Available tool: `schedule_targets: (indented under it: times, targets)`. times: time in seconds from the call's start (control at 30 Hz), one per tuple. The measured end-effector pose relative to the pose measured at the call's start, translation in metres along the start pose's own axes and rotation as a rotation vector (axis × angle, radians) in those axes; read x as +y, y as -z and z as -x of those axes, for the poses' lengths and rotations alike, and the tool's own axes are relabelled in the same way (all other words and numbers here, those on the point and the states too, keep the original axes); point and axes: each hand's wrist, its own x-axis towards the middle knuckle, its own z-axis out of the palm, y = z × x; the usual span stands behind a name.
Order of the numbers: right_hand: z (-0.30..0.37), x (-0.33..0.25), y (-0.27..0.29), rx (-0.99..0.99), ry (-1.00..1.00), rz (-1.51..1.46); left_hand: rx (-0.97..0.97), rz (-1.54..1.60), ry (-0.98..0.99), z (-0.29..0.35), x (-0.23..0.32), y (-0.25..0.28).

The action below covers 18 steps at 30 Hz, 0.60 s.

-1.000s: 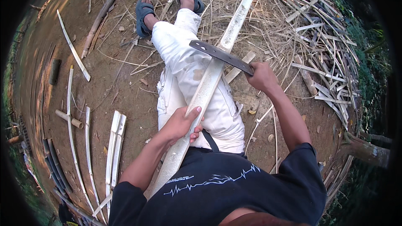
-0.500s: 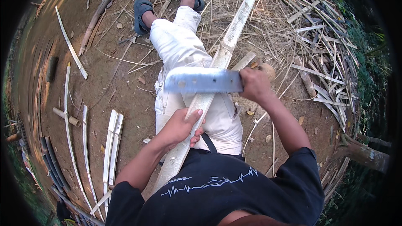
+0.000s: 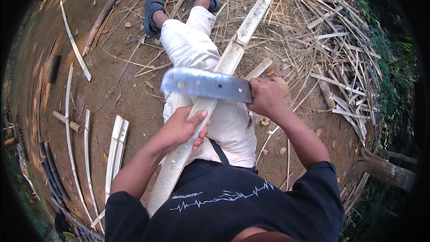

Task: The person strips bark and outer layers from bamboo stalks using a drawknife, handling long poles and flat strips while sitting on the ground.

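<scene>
A long split bamboo length (image 3: 230,58), pale inner face up with a node across it, slants over my lap from beside my body to the far right. My left hand (image 3: 181,127) is wrapped round it, thumb on top, just nearer than the blade. My right hand (image 3: 268,96) is closed round the handle of a machete (image 3: 206,83). Its broad grey blade, with several holes, lies crosswise over the bamboo and is slightly blurred. A rounded wooden handle end (image 3: 281,86) shows beyond my right fist. Whether the edge touches the bamboo I cannot tell.
A heap of split bamboo strips (image 3: 349,62) and shavings covers the ground at right. Split bamboo pieces (image 3: 117,145) lie at left, near dark bamboo poles (image 3: 53,170). My outstretched legs in pale trousers (image 3: 192,40) lie under the work. A tree trunk (image 3: 389,170) stands at far right.
My right hand and the machete have shifted left, the blade tilting a little. My left hand and the near part of the bamboo have also moved slightly left. Both grips stay closed.
</scene>
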Motion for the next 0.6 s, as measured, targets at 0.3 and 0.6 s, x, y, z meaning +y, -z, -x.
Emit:
schedule_targets:
  times: [0.3,0.6]
  targets:
    - [0.009,0.027,-0.016,0.0,-0.103,0.023,-0.023,-0.006,-0.032,-0.006,-0.006,-0.005]
    - [-0.021,0.046,-0.005,-0.055,-0.137,0.056,0.012,-0.004,0.004,0.012,-0.014,-0.001]
